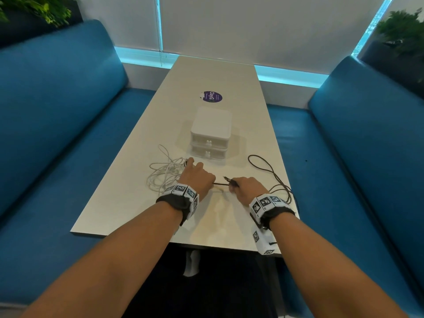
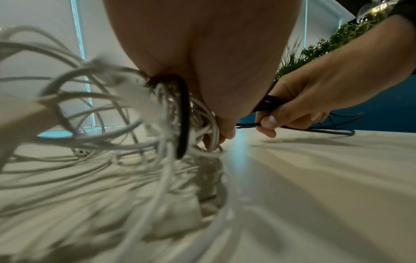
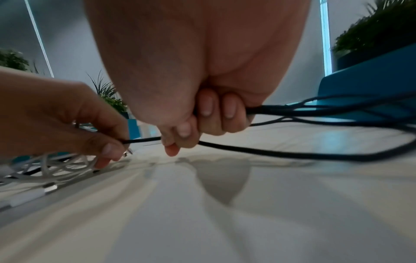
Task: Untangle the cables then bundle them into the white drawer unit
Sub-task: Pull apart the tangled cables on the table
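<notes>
Landmark: white drawer unit (image 1: 210, 133), two drawers, both closed, standing mid-worktop (image 1: 142, 203).

My left hand (image 1: 196, 177): just in front of the unit, twd its left side. Fingers (image 2: 225, 132) curled down into the white cable tangle (image 1: 165, 174), which lies front-left of the unit, loops spread loose on the worktop. Thumb and forefinger of this hand also pinch the black cable (image 1: 270, 171) where it leaves the tangle; right wrist view shows the pinch clearly. A black loop sits in among the white strands under my palm in the left wrist view; whether it is the same cable, cannot tell.

My right hand (image 1: 245, 188): in front of the unit, twd its right side, just beside the left hand, not touching it. Fingers (image 3: 207, 106) clenched round the black cable, several strands gathered in the fist. A short taut stretch of black cable runs between the two hands, just above the worktop.

Rest of black cable: trails from my right fist out to the right-front of the unit, one long loop lying flat, reaching near the worktop's right edge.

Behind the unit: round purple sticker (image 1: 213, 97) on the worktop. Blue bench seats (image 1: 68, 125) either side of the worktop.
</notes>
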`<action>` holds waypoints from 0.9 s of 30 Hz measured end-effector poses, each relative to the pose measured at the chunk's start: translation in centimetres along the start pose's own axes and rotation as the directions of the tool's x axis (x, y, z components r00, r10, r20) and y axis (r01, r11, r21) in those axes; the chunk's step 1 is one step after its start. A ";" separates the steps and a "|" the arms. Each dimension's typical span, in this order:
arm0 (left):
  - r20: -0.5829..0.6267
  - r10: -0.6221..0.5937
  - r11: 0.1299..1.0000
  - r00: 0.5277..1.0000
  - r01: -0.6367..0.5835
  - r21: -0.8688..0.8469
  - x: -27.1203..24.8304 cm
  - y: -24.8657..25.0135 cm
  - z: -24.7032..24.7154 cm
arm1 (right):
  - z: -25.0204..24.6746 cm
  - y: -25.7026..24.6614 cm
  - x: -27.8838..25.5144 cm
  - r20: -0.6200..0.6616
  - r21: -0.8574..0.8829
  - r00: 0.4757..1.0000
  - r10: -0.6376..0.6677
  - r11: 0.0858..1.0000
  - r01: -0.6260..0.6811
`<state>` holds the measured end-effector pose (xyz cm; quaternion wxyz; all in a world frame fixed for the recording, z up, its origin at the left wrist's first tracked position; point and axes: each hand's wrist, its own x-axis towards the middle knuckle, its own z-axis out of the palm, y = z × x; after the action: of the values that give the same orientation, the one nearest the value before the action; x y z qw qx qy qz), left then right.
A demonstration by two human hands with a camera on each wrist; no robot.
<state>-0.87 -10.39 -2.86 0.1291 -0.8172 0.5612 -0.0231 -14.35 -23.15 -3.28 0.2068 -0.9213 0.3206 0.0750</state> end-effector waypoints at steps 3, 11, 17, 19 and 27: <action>-0.027 0.001 1.000 1.000 -0.001 0.024 0.2 0.2 0.4 | -1.2 0.9 -0.1 -0.037 -0.082 0.998 0.056 0.995 -0.059; -0.093 0.010 0.997 0.996 -0.002 0.076 -0.4 0.2 0.7 | -1.5 1.8 0.0 -0.077 -0.160 0.992 0.099 0.981 -0.110; -0.163 -0.007 1.000 0.987 0.012 0.028 -1.3 -0.2 0.7 | -0.8 2.2 0.0 -0.102 -0.237 0.989 0.103 0.963 -0.125; -0.128 -0.009 1.000 0.992 0.011 0.016 -1.5 -0.5 0.7 | -0.7 2.4 0.1 -0.094 -0.238 0.990 0.108 0.963 -0.128; -0.078 -0.111 0.981 0.991 0.122 0.148 -0.9 -1.3 -0.8 | -1.4 2.2 0.1 -0.074 -0.312 0.994 0.081 0.945 -0.100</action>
<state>-0.13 -9.30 -1.73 0.1702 -0.8351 0.5131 -0.1016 -15.68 -25.35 -2.82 0.0435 -0.9286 0.3527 0.1070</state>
